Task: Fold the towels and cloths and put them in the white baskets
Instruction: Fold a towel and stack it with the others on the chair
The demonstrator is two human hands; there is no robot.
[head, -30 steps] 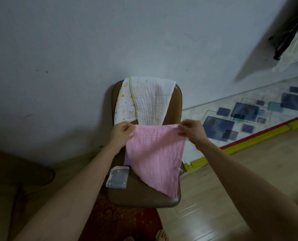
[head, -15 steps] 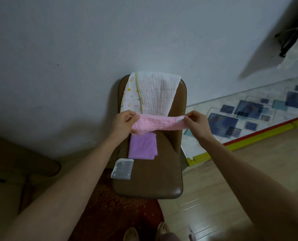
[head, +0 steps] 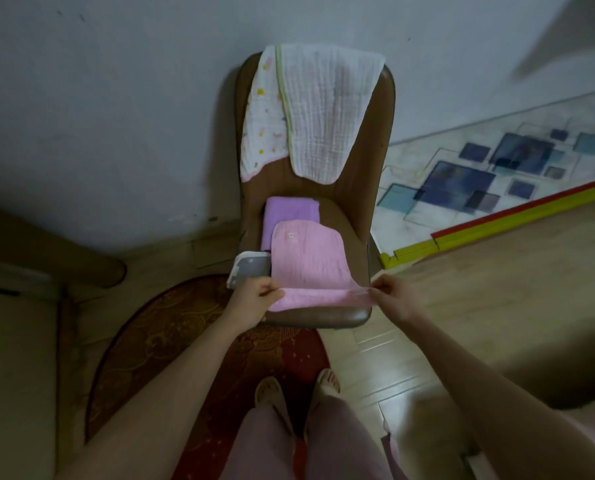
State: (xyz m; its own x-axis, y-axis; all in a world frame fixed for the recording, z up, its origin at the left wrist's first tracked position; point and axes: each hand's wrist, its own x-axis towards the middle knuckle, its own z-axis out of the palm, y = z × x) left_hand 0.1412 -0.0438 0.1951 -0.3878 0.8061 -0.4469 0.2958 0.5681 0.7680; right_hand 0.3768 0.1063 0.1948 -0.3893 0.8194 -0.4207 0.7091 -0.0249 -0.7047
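Here, the pink cloth [head: 306, 258] is spread on the seat of the brown chair [head: 358, 216], its near edge pinched at one corner by the left hand [head: 254, 299] and at the other by the right hand [head: 391, 296], presumably so that the edge is kept taut for a square fold. At 12 o'clock from it a folded purple cloth [head: 291, 211] is partly overlapped, likely set aside as finished. Two more cloths, a white muslin towel [head: 324, 109] and a spotted cloth [head: 265, 112], are draped over the chair back, judged still to be folded. No white basket is seen.
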